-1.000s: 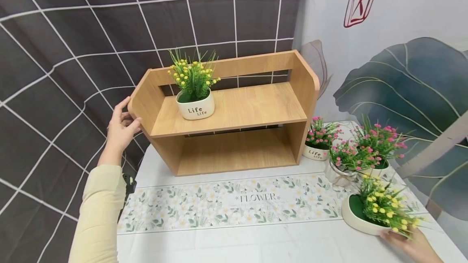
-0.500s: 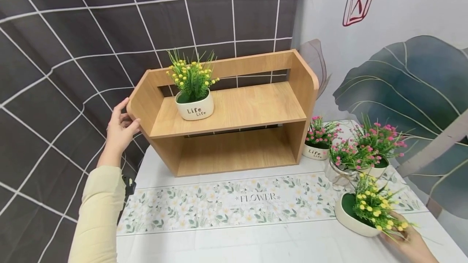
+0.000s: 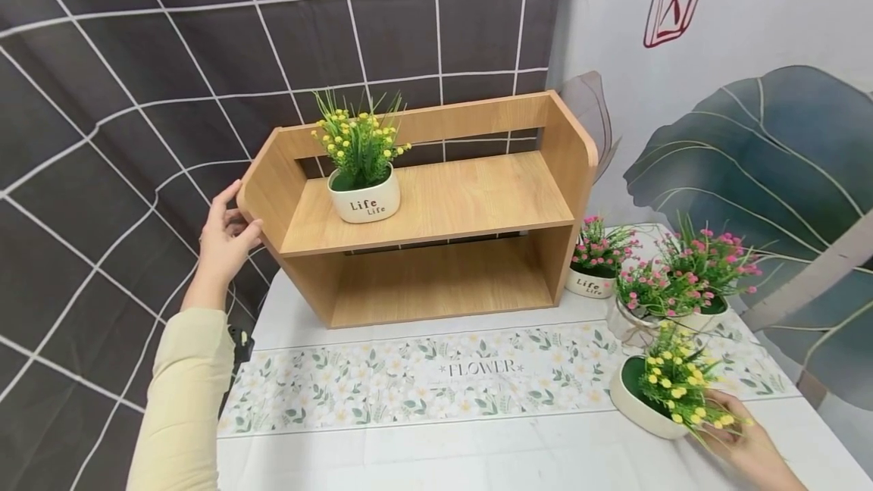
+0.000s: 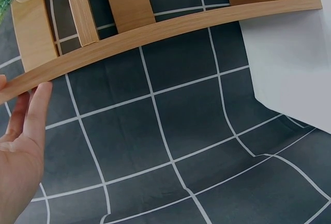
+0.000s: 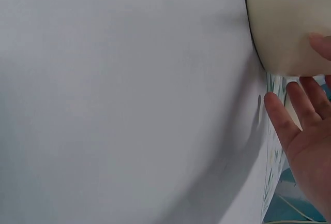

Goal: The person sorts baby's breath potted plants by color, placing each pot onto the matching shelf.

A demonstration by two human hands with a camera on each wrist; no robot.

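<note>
A two-tier wooden desktop shelf stands on the table. My left hand holds the front edge of its left side panel; in the left wrist view, fingers press the panel's outer face. On the upper tier, left of centre, sits a white oval pot marked "Life" with yellow artificial flowers. At the table's front right, my right hand grips the end of another cream pot of yellow flowers. In the right wrist view, the thumb lies on that pot's wall and the fingers curve around its end.
Several pots of pink flowers cluster right of the shelf, one close against its right side. A floral strip printed "FLOWER" crosses the white tabletop. Behind hang a dark grid cloth and a leaf-print cloth.
My right hand has moved left along the front of the table with the potted yellow flowers. My left hand stays on the shelf's side panel.
</note>
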